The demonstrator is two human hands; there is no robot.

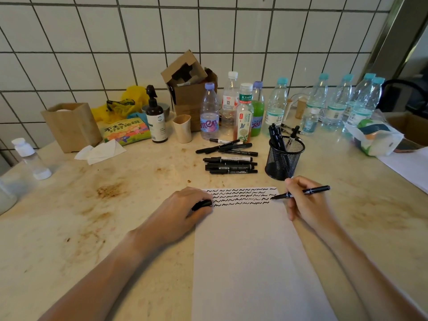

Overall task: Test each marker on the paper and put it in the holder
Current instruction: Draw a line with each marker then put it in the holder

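Observation:
A white paper (245, 251) lies on the counter, with several rows of black squiggles across its top. My right hand (305, 200) grips an uncapped black marker (303, 193), its tip touching the paper's right edge beside the squiggles. My left hand (183, 209) rests on the paper's top left corner and holds a black marker cap (202, 205). A black mesh holder (283, 158) stands just beyond my right hand with a few markers in it. A pile of several black markers (228, 158) lies left of the holder.
Several plastic bottles (245, 112) line the back of the stained counter (92, 216), with a cardboard box (190, 89), a brown pump bottle (156, 117), a beige cup (183, 128) and a wooden box (71, 126). Crumpled tissue (99, 151) lies at left, a wrapped pack (375, 137) at right.

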